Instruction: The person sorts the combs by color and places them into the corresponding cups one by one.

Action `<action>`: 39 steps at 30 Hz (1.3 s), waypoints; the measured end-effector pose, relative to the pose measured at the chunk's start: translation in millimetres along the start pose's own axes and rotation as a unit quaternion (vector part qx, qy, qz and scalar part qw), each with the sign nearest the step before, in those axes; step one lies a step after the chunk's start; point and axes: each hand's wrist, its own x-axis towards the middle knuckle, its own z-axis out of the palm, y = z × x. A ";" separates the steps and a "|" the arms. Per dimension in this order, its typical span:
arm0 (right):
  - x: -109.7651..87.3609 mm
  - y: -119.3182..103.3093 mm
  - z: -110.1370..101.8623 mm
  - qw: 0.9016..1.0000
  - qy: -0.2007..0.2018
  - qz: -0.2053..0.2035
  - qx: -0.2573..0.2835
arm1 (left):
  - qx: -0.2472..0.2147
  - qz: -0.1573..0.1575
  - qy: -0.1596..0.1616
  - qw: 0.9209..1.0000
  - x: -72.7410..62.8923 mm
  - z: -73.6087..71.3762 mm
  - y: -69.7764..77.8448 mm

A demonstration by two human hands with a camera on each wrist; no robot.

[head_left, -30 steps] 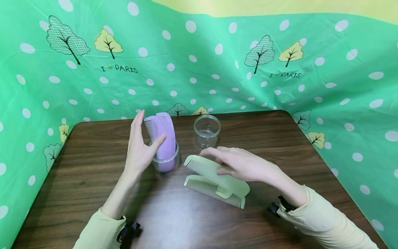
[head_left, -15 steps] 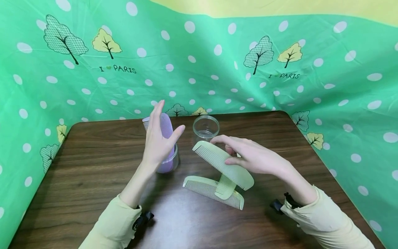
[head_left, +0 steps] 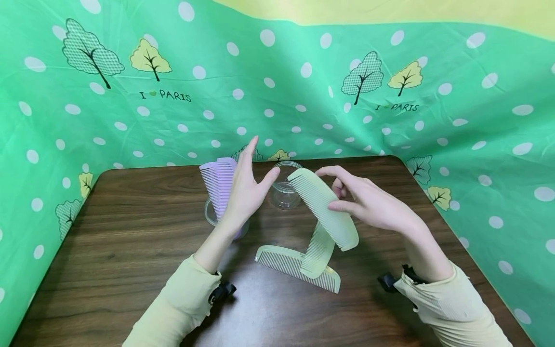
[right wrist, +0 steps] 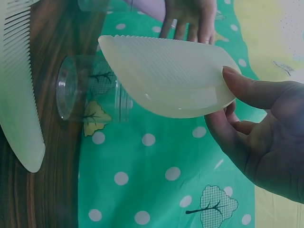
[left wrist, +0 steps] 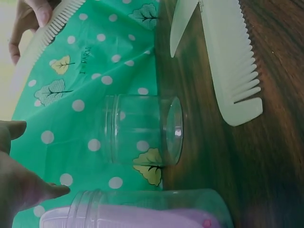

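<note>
Held green comb [head_left: 323, 209] raised higher, turned steeper, left grip [head_left: 247, 195] shifted right toward rear jar [head_left: 284, 198]

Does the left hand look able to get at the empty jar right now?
Probably yes: nothing shows between the open left hand and the empty jar, though the right hand holds a green comb nearby.

Clear jar [head_left: 284, 200]: smooth, glossy, plastic or glass, can't tell. Green combs [head_left: 323, 250] front/R of jar: smooth plastic, slight sheen. Purple combs [head_left: 221, 180] L of jar: plastic, matt-ish. Tabletop [head_left: 130, 255] under jar: wood-grain, semi-gloss. Backdrop [head_left: 277, 96] behind jar: creased cloth.
</note>
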 end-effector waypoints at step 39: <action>11.3 10.5 -7.5 0.964 0.240 0.033 0.109 | -0.014 -0.155 -0.075 0.985 18.0 69.5 -41.7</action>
